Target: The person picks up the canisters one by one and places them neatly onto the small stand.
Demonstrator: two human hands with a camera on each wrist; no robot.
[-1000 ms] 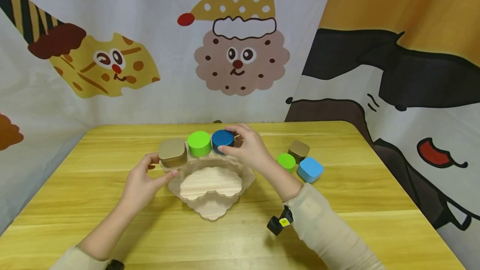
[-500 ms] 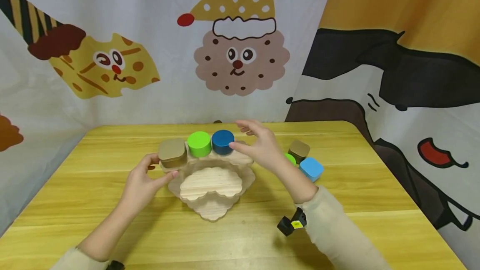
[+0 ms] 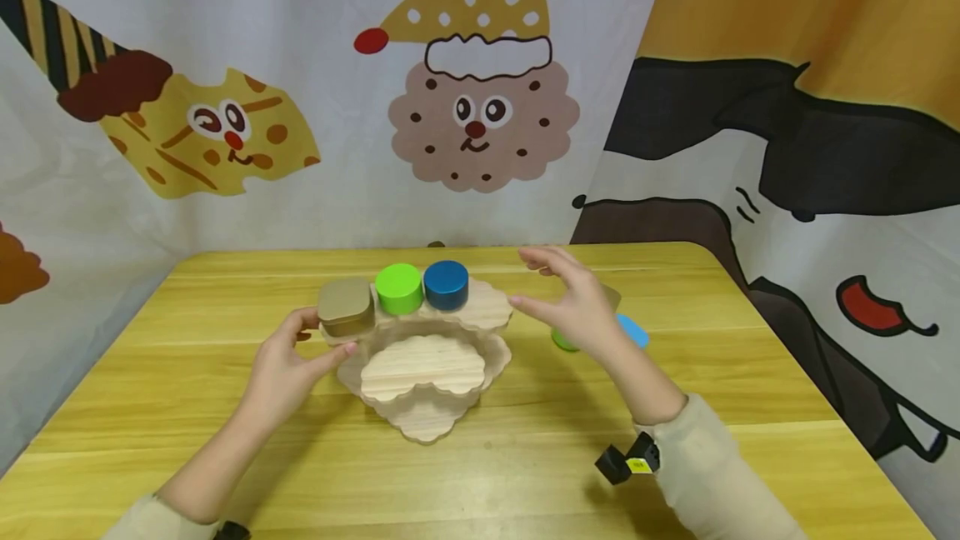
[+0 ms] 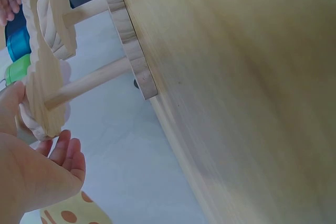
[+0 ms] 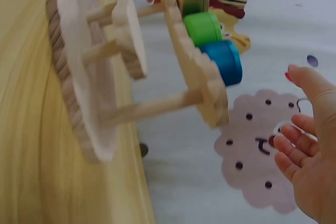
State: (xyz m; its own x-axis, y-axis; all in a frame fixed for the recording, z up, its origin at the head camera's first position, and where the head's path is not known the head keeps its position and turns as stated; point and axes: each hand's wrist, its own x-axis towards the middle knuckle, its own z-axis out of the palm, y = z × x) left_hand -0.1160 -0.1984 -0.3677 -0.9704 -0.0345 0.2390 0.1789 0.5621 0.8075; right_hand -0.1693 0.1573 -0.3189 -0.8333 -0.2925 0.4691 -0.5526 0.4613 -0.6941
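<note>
A tiered wooden stand with scalloped edges (image 3: 422,367) is on the table, its upper tiers raised on round pegs (image 4: 89,81). On its top tier sit a gold-brown rounded-square block (image 3: 345,304), a green round block (image 3: 399,287) and a dark blue round block (image 3: 446,284), in a row from the left. My left hand (image 3: 283,363) grips the left end of that tier, thumb in front and fingers behind. To the right of the tier, my right hand (image 3: 583,307) is in the air, thumb and fingers apart and nothing between them.
Behind my right hand, partly hidden, lie a second green block (image 3: 564,341), a brown block (image 3: 613,297) and a light blue block (image 3: 633,330). A printed curtain (image 3: 337,215) hangs beyond the wooden table's far edge (image 3: 255,253).
My right hand has let go of the dark blue block and moved right, away from the stand. The block stays on the top tier. My left hand has kept its place.
</note>
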